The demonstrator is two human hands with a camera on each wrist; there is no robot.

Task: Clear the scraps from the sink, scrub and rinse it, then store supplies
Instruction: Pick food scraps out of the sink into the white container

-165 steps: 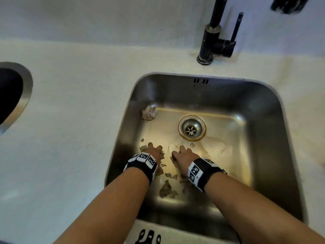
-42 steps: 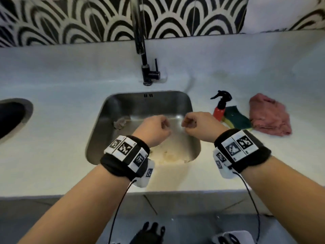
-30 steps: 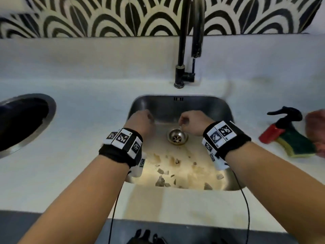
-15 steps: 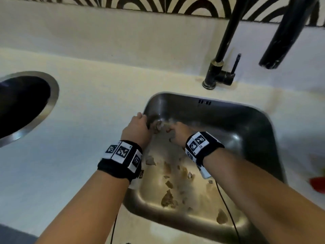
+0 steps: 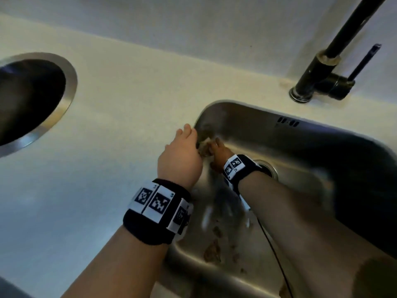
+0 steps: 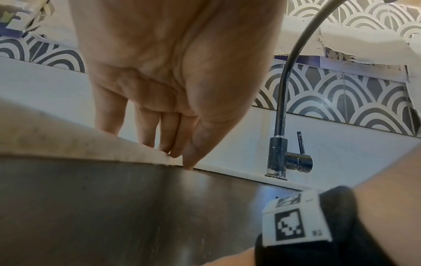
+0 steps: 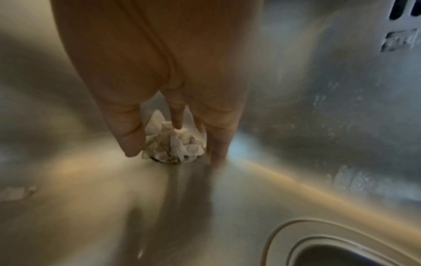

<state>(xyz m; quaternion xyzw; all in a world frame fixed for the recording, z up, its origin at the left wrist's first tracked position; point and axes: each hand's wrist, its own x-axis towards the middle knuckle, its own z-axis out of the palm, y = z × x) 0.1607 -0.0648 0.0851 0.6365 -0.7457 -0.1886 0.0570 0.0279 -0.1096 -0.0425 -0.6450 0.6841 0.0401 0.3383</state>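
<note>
A crumpled, stained paper wad [image 7: 168, 147] lies in the back left corner of the steel sink [image 5: 279, 134]. My right hand [image 7: 175, 156] reaches down onto it, thumb on one side and straight fingers [image 7: 216, 147] on the other, one fingertip touching its top. In the head view the right hand [image 5: 217, 151] is next to the wad [image 5: 204, 148]. My left hand [image 5: 180, 153] hovers at the sink's left rim; its straight fingers [image 6: 148, 133], held together, touch the counter edge and hold nothing. Several brown scraps [image 5: 212, 252] lie on the sink floor near me.
The drain [image 5: 268, 169] sits just right of my right wrist. A black faucet [image 5: 318, 82] stands behind the sink's back rim. A round steel-rimmed opening [image 5: 64, 91] is set into the pale counter [image 5: 129, 108] at the left.
Both hands have gone from loose fists above the sink to its back left corner. In the last half second the right hand has reached down around the wad.
</note>
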